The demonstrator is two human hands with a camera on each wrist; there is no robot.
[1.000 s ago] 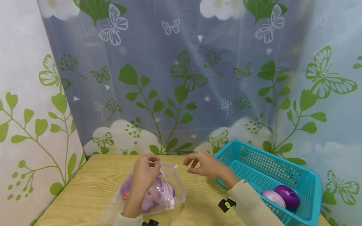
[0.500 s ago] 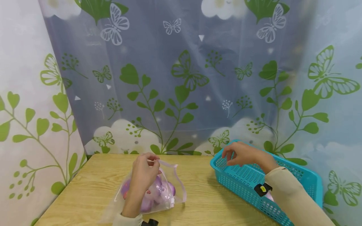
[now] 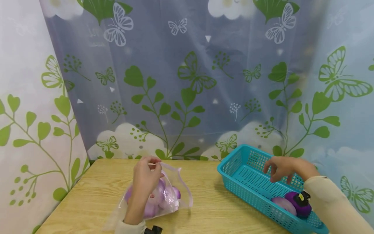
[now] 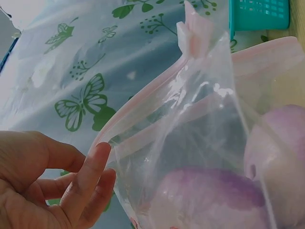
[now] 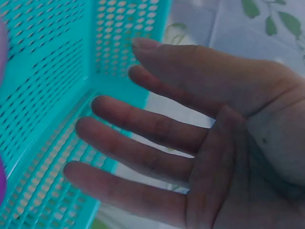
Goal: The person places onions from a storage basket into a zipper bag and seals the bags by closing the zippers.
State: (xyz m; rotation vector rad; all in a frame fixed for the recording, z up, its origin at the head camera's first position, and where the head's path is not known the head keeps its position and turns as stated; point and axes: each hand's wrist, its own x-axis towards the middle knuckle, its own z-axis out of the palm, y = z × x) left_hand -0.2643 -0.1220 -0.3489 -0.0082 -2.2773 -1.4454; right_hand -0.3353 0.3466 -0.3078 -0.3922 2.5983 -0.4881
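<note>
My left hand (image 3: 144,183) pinches the pink-edged rim of a clear zip bag (image 3: 184,196) between thumb and fingers. Several smooth, rounded pale-purple pieces (image 4: 209,198) lie inside the bag, partly behind my forearm in the head view. The mouth of the bag gapes toward the right. Over the turquoise basket (image 3: 248,198) hovers my right hand (image 3: 281,168), palm free and fingers relaxed. Below it in the basket lie a pale lilac egg-shaped piece (image 3: 283,205) and a dark purple one (image 3: 304,209), the latter partly covered by the black wrist camera.
The wood-grain table (image 3: 207,182) carries the bag on the left and the basket on the right. A curtain (image 3: 157,107) with green leaves and butterflies hangs behind and at both sides. The basket's perforated walls rise around the purple pieces.
My right hand has moved away from the bag's mouth, to the right, and over the basket. My left hand still pinches the bag's rim, shifting slightly left.
</note>
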